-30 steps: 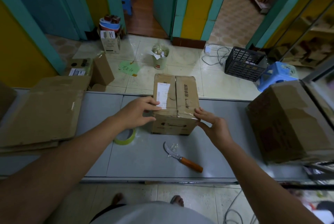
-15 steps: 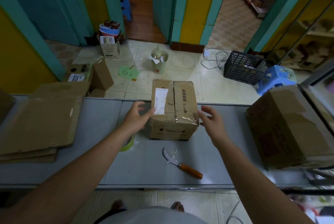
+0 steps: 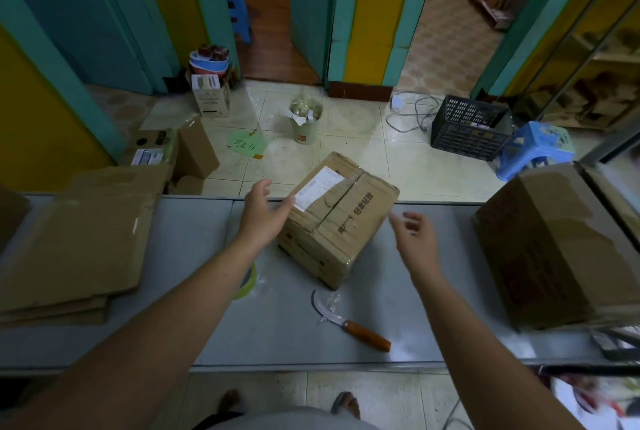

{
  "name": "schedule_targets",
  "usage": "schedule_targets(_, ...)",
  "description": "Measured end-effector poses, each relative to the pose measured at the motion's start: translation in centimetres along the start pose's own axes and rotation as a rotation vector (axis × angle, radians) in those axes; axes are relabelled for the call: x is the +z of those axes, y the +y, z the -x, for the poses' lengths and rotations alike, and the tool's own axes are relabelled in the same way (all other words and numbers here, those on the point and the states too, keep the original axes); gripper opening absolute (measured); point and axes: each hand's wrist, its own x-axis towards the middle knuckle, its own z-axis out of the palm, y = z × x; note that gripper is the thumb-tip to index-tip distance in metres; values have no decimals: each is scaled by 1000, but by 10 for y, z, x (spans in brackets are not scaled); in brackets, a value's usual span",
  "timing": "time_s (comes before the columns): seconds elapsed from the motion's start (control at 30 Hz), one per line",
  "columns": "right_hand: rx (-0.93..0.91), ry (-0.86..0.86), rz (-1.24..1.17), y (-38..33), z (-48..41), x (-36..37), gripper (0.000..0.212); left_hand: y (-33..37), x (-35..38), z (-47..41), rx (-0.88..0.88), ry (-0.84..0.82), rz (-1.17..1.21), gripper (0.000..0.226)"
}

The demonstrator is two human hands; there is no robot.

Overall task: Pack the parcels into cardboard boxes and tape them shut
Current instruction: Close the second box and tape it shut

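Box [image 3: 346,225] turned askew | left hand [image 3: 263,218] spread at its corner | right hand [image 3: 414,239] loose, clear | knife [image 3: 349,324], tape roll [image 3: 247,282] just beside

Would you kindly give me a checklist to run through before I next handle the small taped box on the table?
1. Small cardboard box top seam taped: ok.
2. Shipping label on its top: ok.
3. Box lying flat on the table: cannot tell; it sits skewed.
4. Left hand holding the box: not ok; fingers open at its corner.
5. Right hand holding the box: not ok; open, apart from it.
6. Knife away from both hands: ok; it lies nearer the person.
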Motion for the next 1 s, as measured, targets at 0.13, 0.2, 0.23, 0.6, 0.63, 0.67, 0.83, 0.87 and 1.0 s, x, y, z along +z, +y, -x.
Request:
schedule_targets(0.13, -121, -28, 49, -16, -49, -12, 60, -31, 29, 52, -189, 59, 180, 96)
schedule_targets(0.2, -143, -176, 69, -23, -62, -10, 53, -38, 50, 70, -209, -57, 288, 115)
schedule_targets(0.23, -143, -220, 69, -25, -62, -9, 47, -37, 58, 72, -198, -83, 308, 121)
schedule_targets(0.6, -114, -82, 1, 22, 55, -10, 30, 33, 25, -7, 76, -356, -115, 64)
schedule_targets(0.63, -113, -85, -18, 23, 62, -8, 30, 36, 22, -15, 97, -380, -145, 65)
schedule_targets(0.67, -110, -85, -28, 25, 64, -7, 29, 37, 20, -22, 111, -399, -161, 67)
schedule_targets(0.83, -28, 33, -45, 21, 39, -18, 26, 21, 22, -16, 48, -201, -45, 81)
schedule_targets(0.87, -24, 78, -63, 16, 25, -22, 27, 14, 24, -5, 12, -135, -39, 82)
schedule_targets(1.0, -115, 17, 12, -11, -41, -29, 48, -25, 40, 54, -231, 159, 235, 83)
